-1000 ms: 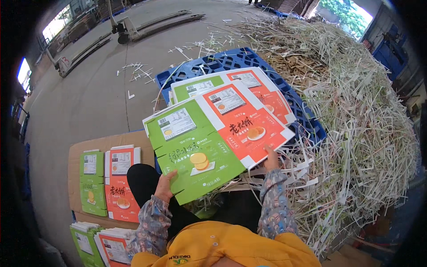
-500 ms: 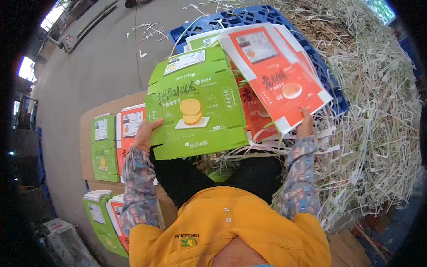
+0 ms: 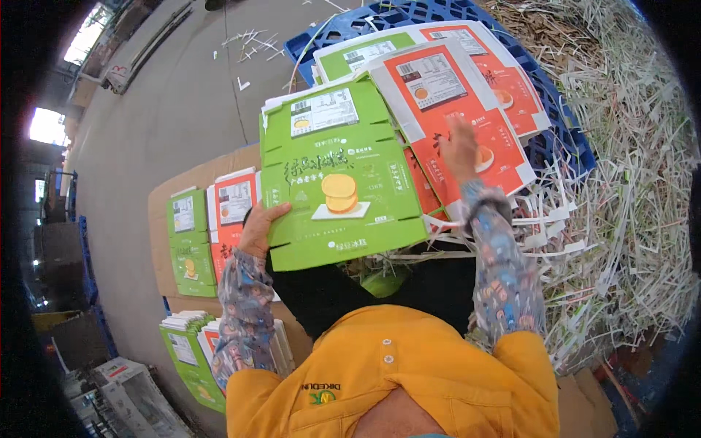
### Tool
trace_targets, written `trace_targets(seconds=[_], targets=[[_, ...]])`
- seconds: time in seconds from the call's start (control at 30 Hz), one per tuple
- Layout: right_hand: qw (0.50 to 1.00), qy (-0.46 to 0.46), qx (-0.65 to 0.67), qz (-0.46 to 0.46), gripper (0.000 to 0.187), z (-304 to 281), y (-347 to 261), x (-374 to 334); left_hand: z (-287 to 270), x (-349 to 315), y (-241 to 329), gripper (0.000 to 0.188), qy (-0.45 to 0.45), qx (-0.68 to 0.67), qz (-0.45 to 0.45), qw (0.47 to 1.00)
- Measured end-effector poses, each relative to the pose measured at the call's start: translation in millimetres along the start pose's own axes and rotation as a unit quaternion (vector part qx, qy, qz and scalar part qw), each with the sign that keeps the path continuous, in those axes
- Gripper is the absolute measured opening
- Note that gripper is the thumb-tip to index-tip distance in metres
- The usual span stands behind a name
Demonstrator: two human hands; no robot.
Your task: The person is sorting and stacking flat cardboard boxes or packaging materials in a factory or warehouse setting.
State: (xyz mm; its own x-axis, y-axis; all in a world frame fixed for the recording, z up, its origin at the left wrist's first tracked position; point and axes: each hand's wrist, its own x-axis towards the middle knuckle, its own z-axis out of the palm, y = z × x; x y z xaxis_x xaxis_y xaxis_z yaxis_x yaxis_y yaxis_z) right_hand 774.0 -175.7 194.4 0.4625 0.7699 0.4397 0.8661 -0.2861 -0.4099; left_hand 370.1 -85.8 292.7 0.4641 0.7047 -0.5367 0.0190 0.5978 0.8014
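Note:
My left hand point(image 3: 264, 228) grips the lower left edge of a flat green carton blank point(image 3: 314, 237), thumb on its printed top face. This blank has a picture of stacked round cakes and a white label panel. Beside it lies a flat red carton blank point(image 3: 431, 139), partly overlapped by another red edge below. My right hand point(image 3: 460, 150) is over the middle of this red blank, fingers stretched out and slightly blurred, holding nothing I can see. Further green blanks point(image 3: 336, 66) and red blanks point(image 3: 515, 80) lie beneath and behind.
A blue plastic pallet point(image 3: 307, 45) supports the blanks. A large heap of shredded paper strips point(image 3: 613, 168) fills the right side. On the left, cardboard point(image 3: 164, 212) carries smaller stacks of green blanks point(image 3: 193, 241) and red blanks point(image 3: 234, 212). Loose strips point(image 3: 252, 44) lie on the floor.
My right hand has left the red blank's near right edge and moved up and left over its face. The red blank now lies flatter; the green one has shifted slightly right in view.

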Motion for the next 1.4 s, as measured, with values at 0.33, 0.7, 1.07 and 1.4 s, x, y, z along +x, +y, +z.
trace_targets(seconds=[0.33,0.7,1.07,1.4], targets=[[0.97,-0.192,-0.152,-0.004,0.052,98,-47,39,9,-30,61,0.042,0.073,0.086,0.005,0.994],[0.975,-0.182,-0.127,0.003,0.056,94,-48,50,-44,-186,171,0.027,0.091,0.413,-0.046,0.905],[0.976,-0.191,0.078,0.068,0.054,59,-38,80,1,-259,206,0.023,0.183,0.548,0.095,0.811],[0.931,0.111,0.344,-0.051,0.059,-143,-94,118,62,-103,216,0.027,-0.01,0.626,0.351,0.696]])
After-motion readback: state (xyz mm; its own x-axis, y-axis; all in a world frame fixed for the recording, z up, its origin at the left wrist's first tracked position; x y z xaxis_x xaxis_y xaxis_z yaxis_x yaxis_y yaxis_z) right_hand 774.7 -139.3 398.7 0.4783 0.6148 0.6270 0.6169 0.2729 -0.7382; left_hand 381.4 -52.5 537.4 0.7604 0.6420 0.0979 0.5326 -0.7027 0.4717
